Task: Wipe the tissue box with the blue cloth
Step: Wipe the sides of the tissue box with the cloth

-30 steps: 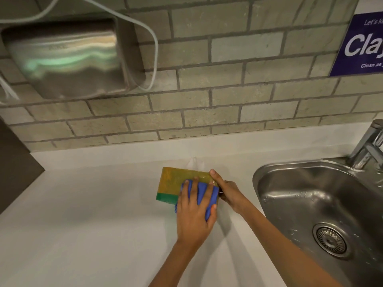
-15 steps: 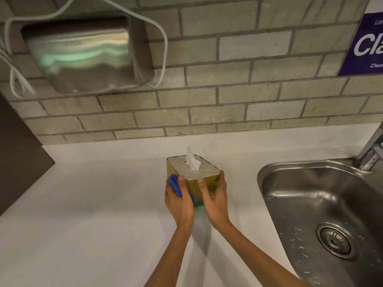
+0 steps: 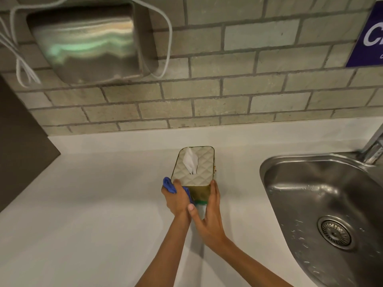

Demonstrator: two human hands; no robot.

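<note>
The tissue box (image 3: 205, 168) stands upright on the white counter (image 3: 93, 214), with a quilted beige top, gold-green sides and a white tissue (image 3: 190, 160) poking out. My left hand (image 3: 178, 200) presses the bunched blue cloth (image 3: 169, 185) against the box's near-left corner. My right hand (image 3: 209, 216) rests along the box's near-right side, fingers flat against it, thumb crossing toward my left hand. Most of the cloth is hidden under my left hand.
A steel sink (image 3: 323, 216) with a drain (image 3: 334, 235) lies to the right, its tap (image 3: 375, 146) at the far right edge. A metal hand dryer (image 3: 89, 46) with white cords hangs on the brick wall. A dark panel (image 3: 20, 146) borders the counter's left side.
The box went from lying on its side to standing upright. My left hand moved the cloth from the broad face to the near-left corner; my right hand shifted to the near-right side.
</note>
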